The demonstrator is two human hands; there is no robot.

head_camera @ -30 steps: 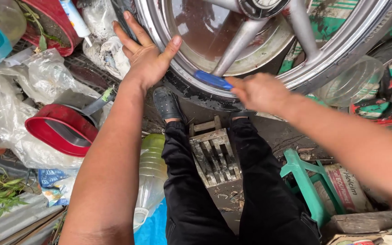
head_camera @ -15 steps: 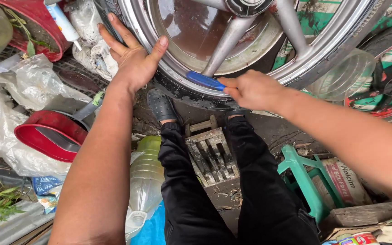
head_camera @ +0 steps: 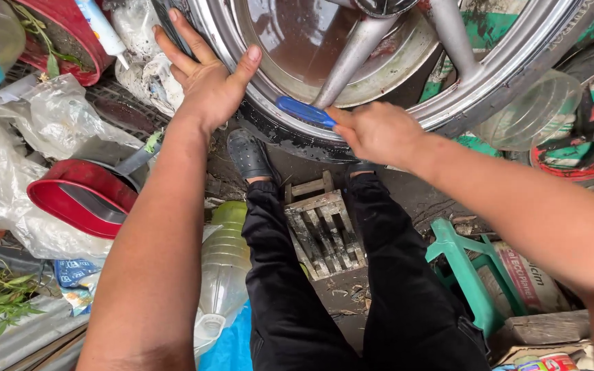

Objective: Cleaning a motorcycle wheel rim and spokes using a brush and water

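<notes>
Our left hand [head_camera: 207,86] lies spread flat on the wheel [head_camera: 379,75], at its tyre edge. Our right hand [head_camera: 377,130] is clenched around a blue handle [head_camera: 304,111] that lies against the rim, between both hands.

wheel rim [head_camera: 517,69]: glossy metal | tool handle [head_camera: 304,111]: smooth blue plastic | small crate [head_camera: 324,230]: rough wood

The left hand [head_camera: 207,86] lies flat, fingers spread, on the silver spoked alloy wheel's [head_camera: 407,82] black tyre; the right hand [head_camera: 379,130] grips a blue-handled tool [head_camera: 304,111] against its rim.
</notes>
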